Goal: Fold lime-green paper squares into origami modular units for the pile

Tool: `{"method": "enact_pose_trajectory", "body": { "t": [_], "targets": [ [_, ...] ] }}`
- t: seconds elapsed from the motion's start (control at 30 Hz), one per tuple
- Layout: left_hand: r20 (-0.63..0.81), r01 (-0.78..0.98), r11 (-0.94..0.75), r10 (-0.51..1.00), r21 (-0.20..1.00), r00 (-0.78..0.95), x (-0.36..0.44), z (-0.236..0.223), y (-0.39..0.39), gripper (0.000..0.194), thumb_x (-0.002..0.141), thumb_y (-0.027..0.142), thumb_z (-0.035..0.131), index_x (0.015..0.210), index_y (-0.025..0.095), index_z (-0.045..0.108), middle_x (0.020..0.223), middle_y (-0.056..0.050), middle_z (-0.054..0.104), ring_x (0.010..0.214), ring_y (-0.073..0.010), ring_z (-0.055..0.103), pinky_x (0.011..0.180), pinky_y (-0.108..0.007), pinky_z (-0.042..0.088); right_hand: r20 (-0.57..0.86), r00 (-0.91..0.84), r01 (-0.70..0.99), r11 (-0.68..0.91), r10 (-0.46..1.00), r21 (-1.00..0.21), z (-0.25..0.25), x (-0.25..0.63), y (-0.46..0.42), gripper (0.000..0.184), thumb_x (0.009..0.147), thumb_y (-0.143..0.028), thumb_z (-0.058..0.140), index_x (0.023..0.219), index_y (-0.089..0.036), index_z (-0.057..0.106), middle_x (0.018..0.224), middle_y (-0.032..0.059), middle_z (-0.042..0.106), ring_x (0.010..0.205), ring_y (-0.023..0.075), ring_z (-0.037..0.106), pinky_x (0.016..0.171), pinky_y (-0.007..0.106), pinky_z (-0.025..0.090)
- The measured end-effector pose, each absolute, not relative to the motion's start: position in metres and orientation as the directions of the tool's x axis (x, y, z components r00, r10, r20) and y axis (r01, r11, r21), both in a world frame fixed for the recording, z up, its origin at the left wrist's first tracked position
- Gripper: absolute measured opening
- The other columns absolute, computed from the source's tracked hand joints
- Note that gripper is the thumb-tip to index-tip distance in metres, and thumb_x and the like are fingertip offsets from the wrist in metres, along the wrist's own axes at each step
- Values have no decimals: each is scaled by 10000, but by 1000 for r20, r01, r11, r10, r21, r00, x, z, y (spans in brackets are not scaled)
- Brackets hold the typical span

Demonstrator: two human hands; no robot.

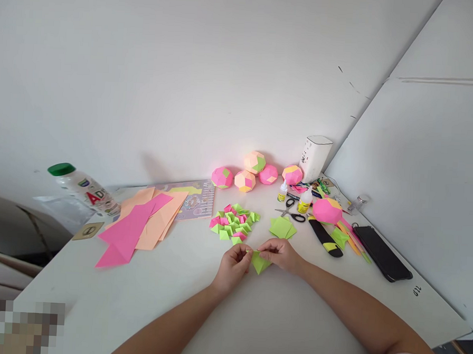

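Between my two hands is a piece of green paper (260, 264), partly folded, with one corner pointing down toward me. My left hand (235, 262) pinches its left edge, and my right hand (280, 253) pinches the upper right edge. The fingertips cover parts of the paper. Just beyond my hands lies a pile of small folded green and pink paper pieces (234, 222). A few flat green paper squares (283, 228) rest beyond my right hand.
Pink and peach sheets (126, 234) lie left, near a white bottle (89, 190). Several paper balls (244, 181) stand by the wall. Scissors (289, 211), glue bottles (304, 201), a black-yellow cutter (324, 236) and a black phone (381, 253) lie right. A white box (315, 159) stands behind.
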State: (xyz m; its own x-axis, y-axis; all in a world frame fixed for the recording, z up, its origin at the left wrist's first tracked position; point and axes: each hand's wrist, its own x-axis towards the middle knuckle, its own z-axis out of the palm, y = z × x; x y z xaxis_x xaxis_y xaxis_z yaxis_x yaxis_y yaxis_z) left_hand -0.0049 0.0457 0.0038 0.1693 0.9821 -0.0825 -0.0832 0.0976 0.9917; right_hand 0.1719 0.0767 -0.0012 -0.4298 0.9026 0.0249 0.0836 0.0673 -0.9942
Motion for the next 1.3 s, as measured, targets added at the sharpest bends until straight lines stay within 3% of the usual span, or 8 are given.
{"method": "enact_pose_trajectory", "body": {
  "t": [0.47, 0.77, 0.93, 1.07, 1.3],
  "targets": [
    [-67, -149, 74, 996, 986, 56, -4, 6, 42, 234, 750, 397, 577, 749, 171, 518, 551, 66, 458, 456, -75, 433, 477, -208, 401, -33, -389, 57, -11, 920, -998, 1, 170, 76, 274, 687, -380, 692, 815, -138, 678, 641, 13, 617, 553, 112, 515, 502, 229, 391],
    [-65, -204, 72, 997, 976, 39, -6, 7, 44, 259, 767, 427, 558, 751, 175, 499, 578, 57, 465, 483, -81, 454, 514, -216, 411, -51, -378, 73, -25, 924, -997, 2, 171, 76, 292, 680, -397, 693, 814, -138, 673, 609, 3, 593, 527, 107, 500, 470, 220, 393],
    [-43, -83, 61, 980, 995, 196, -5, 5, 46, 231, 750, 386, 588, 806, 166, 543, 658, 27, 503, 557, -93, 467, 547, -216, 405, 12, -440, 79, 52, 898, -996, -3, 172, 76, 254, 713, -371, 677, 814, -139, 674, 586, -11, 565, 501, 86, 463, 464, 206, 368],
    [-14, 72, -2, 975, 997, 221, -5, 2, 46, 194, 752, 345, 583, 734, 154, 559, 634, 20, 501, 555, -93, 440, 519, -202, 356, 74, -479, 83, 129, 875, -988, -4, 171, 75, 234, 722, -348, 674, 815, -134, 674, 589, -5, 576, 509, 86, 466, 472, 204, 355],
    [-8, 20, 4, 984, 1000, 176, -5, 5, 43, 173, 749, 312, 566, 674, 165, 515, 561, 45, 455, 502, -86, 423, 481, -197, 341, 60, -482, 97, 121, 874, -988, -5, 171, 76, 278, 713, -381, 675, 838, -133, 680, 643, 21, 622, 554, 112, 515, 510, 228, 389]
  ]
}}
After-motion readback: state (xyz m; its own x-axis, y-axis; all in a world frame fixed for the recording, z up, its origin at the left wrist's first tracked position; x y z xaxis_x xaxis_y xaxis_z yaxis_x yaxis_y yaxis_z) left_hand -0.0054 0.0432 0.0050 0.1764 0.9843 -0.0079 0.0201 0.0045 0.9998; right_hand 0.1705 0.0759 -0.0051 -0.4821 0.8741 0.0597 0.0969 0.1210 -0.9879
